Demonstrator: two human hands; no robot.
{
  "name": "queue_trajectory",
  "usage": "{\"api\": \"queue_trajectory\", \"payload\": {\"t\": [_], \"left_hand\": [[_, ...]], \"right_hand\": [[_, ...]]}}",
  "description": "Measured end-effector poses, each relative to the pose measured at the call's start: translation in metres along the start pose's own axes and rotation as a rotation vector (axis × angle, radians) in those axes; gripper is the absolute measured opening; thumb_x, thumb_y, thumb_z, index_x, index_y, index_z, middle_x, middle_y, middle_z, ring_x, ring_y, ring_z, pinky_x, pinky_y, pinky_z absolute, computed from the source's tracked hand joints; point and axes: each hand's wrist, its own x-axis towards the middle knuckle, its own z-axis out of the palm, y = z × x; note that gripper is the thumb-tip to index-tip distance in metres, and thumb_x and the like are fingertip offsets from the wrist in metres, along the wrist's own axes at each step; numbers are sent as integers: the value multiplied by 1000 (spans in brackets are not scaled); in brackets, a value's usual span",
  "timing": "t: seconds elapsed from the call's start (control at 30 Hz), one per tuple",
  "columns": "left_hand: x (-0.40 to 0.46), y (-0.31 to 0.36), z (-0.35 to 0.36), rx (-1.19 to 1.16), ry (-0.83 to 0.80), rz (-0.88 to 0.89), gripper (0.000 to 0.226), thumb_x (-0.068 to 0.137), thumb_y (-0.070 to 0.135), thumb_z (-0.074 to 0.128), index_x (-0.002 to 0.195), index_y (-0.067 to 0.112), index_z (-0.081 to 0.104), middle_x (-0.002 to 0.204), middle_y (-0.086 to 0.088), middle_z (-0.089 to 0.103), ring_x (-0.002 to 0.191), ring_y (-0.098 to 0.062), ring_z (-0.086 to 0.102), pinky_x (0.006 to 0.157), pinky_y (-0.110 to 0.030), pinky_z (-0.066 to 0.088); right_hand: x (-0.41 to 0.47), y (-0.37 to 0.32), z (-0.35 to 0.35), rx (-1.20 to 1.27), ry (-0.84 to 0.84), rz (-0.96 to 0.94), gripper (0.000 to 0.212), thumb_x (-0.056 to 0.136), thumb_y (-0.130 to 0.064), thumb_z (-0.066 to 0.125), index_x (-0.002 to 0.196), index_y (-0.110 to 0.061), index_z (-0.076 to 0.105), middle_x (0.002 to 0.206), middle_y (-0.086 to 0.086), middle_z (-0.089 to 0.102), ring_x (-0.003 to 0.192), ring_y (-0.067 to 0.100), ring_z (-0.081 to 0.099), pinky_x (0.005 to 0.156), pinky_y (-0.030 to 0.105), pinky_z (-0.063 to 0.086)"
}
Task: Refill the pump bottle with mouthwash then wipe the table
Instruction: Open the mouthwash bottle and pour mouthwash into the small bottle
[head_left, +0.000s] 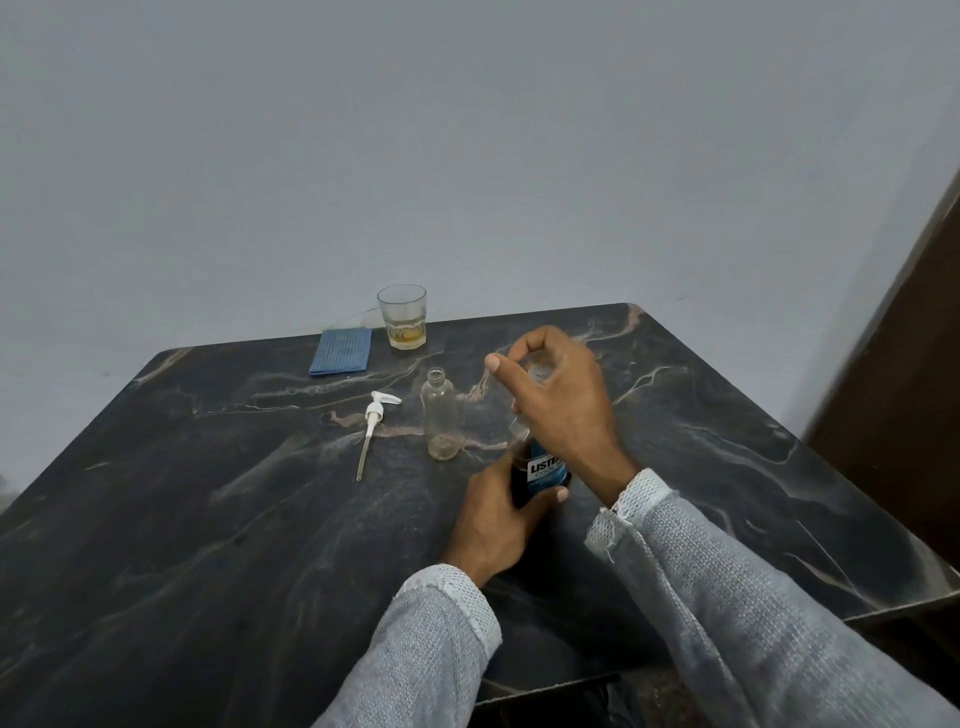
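Observation:
A dark mouthwash bottle (543, 470) with a blue label stands upright on the black marbled table (208, 519). My left hand (493, 519) grips its lower body. My right hand (558, 395) is closed over its top, which the fingers mostly hide. Just left of it stands a small clear pump bottle (441, 413), open at the neck and almost empty. Its white pump head (375, 415) with a long tube lies flat on the table further left.
A folded blue cloth (342, 351) lies at the table's far edge by the wall. Beside it stands a glass tumbler (402, 316) with a little yellowish liquid. A dark wooden panel (904, 415) rises on the right.

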Motion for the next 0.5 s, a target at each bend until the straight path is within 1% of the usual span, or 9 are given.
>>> {"api": "queue_trajectory", "payload": {"t": [0.07, 0.1, 0.2, 0.27, 0.33, 0.4, 0.43, 0.47, 0.5], "left_hand": [[3, -2, -2, -17, -45, -28, 41, 79, 26, 79, 113, 36, 58, 102, 24, 69, 103, 9, 62, 91, -14, 48], [4, -3, -3, -24, -59, -35, 42, 79, 26, 79, 114, 34, 59, 107, 19, 70, 104, 7, 63, 94, -18, 49], [4, -2, -2, -29, -60, -18, 42, 78, 23, 80, 116, 24, 62, 112, 9, 71, 106, 0, 64, 99, -29, 50], [4, -1, -2, -25, -61, 6, 45, 79, 22, 79, 120, 17, 62, 112, 6, 71, 107, -3, 65, 99, -32, 51], [4, 0, -3, -19, -73, 21, 46, 79, 21, 79, 122, 14, 62, 114, 6, 71, 108, -4, 65, 100, -31, 50], [4, 1, -4, -5, -81, 27, 46, 80, 21, 78, 122, 15, 62, 116, 7, 70, 109, -3, 64, 99, -27, 49], [3, 1, -4, 1, -80, 26, 45, 80, 22, 78, 121, 16, 62, 115, 8, 69, 109, -1, 63, 98, -24, 49], [3, 2, -4, 6, -77, 20, 44, 80, 23, 78, 119, 20, 61, 113, 11, 69, 108, 1, 63, 95, -20, 48], [2, 2, -3, 9, -75, 8, 43, 79, 25, 79, 117, 26, 60, 111, 14, 69, 107, 4, 62, 93, -17, 48]], "right_hand": [[2, 0, -5, 36, -103, 7, 19, 85, -40, 71, 83, -24, 60, 81, -1, 70, 55, 14, 67, 61, 44, 60], [3, 1, -9, 59, -157, 4, 20, 86, -38, 71, 84, -21, 61, 81, 0, 70, 56, 13, 67, 61, 42, 60], [6, 1, -23, 124, -332, -38, 22, 87, -31, 71, 86, -11, 62, 75, 0, 69, 60, 16, 68, 59, 26, 55], [9, 0, -31, 182, -466, -36, 19, 88, -25, 70, 87, -8, 61, 66, -1, 65, 64, 19, 68, 63, 26, 54], [14, -2, -38, 224, -600, -9, 12, 90, -20, 68, 87, -11, 61, 60, 1, 61, 71, 23, 69, 68, 29, 55], [17, -5, -43, 246, -695, 18, 8, 90, -18, 67, 88, -13, 62, 60, 3, 59, 75, 24, 69, 71, 27, 54], [18, -6, -43, 238, -702, 21, 7, 90, -19, 68, 91, -14, 63, 63, 5, 61, 77, 23, 69, 72, 25, 54], [17, -6, -42, 207, -669, 13, 11, 89, -21, 68, 97, -14, 64, 68, 7, 64, 79, 21, 70, 73, 23, 54], [14, -5, -40, 156, -594, -11, 17, 88, -23, 70, 103, -15, 64, 75, 6, 68, 80, 16, 70, 74, 21, 54]]}}
